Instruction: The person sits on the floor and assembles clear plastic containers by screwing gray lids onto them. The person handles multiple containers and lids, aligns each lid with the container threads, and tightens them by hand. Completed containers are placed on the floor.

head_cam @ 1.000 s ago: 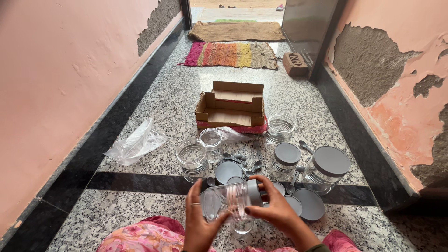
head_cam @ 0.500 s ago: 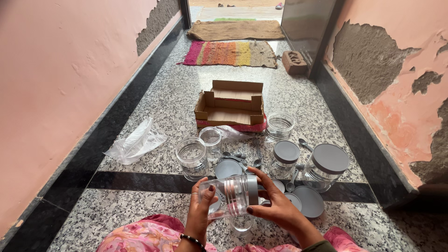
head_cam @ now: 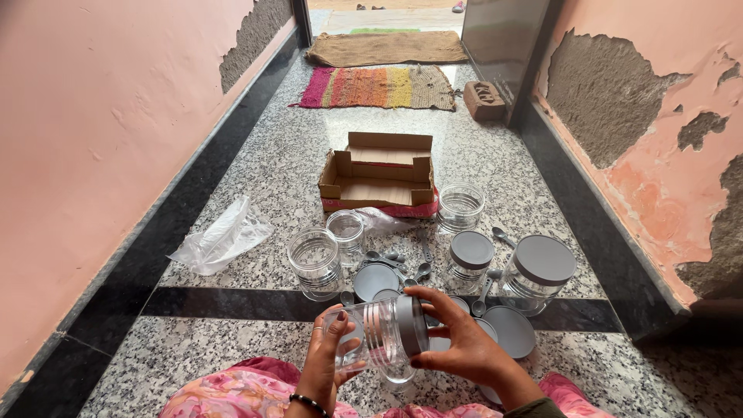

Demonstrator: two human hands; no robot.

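I see both hands gripping one clear jar sideways at 6 o'clock: left hand round its base, right hand on its grey lid. Beneath them another jar is mostly hidden. On the floor at 12 o'clock stand five more jars, two lidded.

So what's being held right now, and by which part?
A clear ribbed jar, lying sideways: the left hand grips its glass base end, while the right hand wraps the grey lid.
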